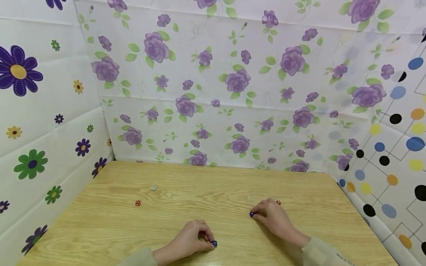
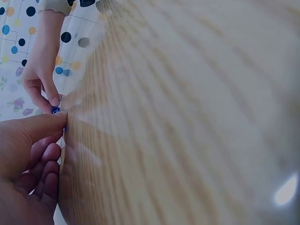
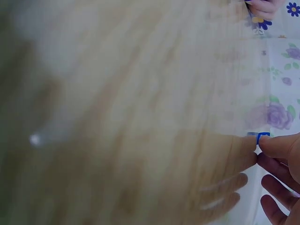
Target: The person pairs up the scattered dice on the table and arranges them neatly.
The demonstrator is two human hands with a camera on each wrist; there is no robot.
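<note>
Near the front of the wooden table, my left hand pinches a blue die with white pips between thumb and forefinger. Farther right and back, my right hand pinches a second blue die by its thumb and fingertips. In the right wrist view a bit of this blue die shows at the thumb tip, close over the tabletop. A red die lies just behind the right hand, partly hidden by it. The left wrist view has the left thumb covering most of its die.
On the left of the wooden table lie a red die and, a little behind it, a white die. Patterned cloth walls enclose the table: purple roses at the back, flowers at left, dots at right.
</note>
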